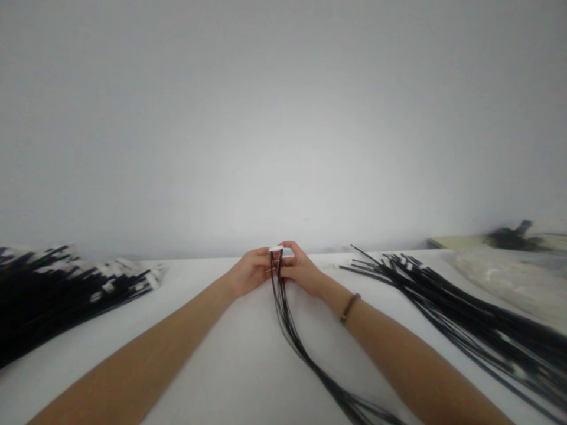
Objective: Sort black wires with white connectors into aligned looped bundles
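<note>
In the middle of the view my left hand [251,271] and my right hand [303,271] meet around a white connector [276,248]. Fingers of both hands are closed on its two ends. Several thin black wires [287,321] hang from the connector, pass between my hands and curve down to the lower right, past the frame's edge. A bracelet circles my right wrist. The fingertips are small and partly hidden behind the wires.
A big pile of black cables [48,301] with white connector ends lies at the left. Another bundle of black cables [460,313] spreads over the white table [212,366] at the right. Beyond it are a clear plastic bag [514,280] and a dark object [514,237].
</note>
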Tool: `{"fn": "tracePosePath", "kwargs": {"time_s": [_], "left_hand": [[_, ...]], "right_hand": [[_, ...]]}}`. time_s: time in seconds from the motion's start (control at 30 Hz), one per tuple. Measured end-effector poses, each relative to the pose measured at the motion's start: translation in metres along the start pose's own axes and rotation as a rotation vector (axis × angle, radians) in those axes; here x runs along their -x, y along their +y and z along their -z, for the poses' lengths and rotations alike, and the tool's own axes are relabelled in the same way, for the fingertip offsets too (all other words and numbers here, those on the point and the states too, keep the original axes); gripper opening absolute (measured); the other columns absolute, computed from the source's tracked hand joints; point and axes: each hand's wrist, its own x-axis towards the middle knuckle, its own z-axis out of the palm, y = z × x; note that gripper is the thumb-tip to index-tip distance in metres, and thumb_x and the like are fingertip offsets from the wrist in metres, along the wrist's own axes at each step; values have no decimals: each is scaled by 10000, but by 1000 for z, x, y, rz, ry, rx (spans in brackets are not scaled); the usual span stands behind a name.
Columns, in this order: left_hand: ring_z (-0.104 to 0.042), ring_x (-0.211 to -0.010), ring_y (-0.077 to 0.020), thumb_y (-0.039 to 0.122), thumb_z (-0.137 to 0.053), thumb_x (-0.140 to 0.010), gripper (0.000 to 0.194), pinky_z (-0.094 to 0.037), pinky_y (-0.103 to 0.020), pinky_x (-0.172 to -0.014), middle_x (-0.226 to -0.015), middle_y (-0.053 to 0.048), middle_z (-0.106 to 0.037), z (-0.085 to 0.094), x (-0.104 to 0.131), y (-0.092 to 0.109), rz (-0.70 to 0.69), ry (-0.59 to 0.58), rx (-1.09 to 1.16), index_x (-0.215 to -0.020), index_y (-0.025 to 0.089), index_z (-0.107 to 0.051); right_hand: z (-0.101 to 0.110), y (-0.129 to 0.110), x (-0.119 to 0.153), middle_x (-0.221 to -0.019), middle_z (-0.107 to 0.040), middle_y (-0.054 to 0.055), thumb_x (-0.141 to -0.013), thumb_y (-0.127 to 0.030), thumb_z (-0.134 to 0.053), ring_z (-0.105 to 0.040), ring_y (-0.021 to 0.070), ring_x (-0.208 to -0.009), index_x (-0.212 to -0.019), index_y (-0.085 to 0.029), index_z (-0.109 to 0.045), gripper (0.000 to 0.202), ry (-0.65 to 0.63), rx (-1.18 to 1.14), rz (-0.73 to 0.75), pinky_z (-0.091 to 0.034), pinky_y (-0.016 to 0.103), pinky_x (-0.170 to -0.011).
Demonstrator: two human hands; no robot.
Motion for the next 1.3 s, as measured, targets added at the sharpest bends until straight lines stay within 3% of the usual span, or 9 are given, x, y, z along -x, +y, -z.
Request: {"fn": "tracePosePath", "kwargs": {"time_s": [0.17,0.37,0.73,0.97,1.3], "left_hand": [[-554,-674,-147,106,-560,-628,127,-430,-267,-631,-719,-66,-586,-3,1,5,17,130,-8,-754,107,-579],[-554,-695,-152,166,-507,-680,130,-428,-275,-675,-737,-82,-606,-5,1,6,74,158,83,-738,94,-598],[-558,-734,-157,99,-548,-645,193,-421,-274,-697,-795,-89,-622,-1,2,2,-5,101,18,-820,99,-629],[-559,-791,-171,146,-569,-670,218,-419,-285,-723,-886,-101,-623,0,2,2,8,102,14,-875,105,-630],[-564,-757,-160,198,-572,-686,192,-419,-276,-700,-854,-96,-624,-1,4,2,3,100,50,-845,109,-631]], "right_hand": [[-1,2,-2,-581,-530,-60,-529,-173,-645,-473,84,-461,-969,-210,-330,542,58,55,-31,-370,203,-455],[1,3,-2,-549,-516,-64,-527,-188,-653,-485,91,-474,-938,-196,-374,498,48,12,-14,-371,206,-459],[0,2,-2,-567,-553,-42,-513,-209,-693,-513,103,-498,-867,-180,-427,444,50,-44,-17,-381,208,-463],[2,4,-3,-602,-573,-24,-521,-211,-695,-528,103,-512,-864,-167,-462,417,42,-57,-11,-398,214,-483],[3,2,-2,-652,-592,1,-566,-221,-679,-536,99,-558,-919,-160,-528,389,47,-83,0,-423,235,-546]]}}
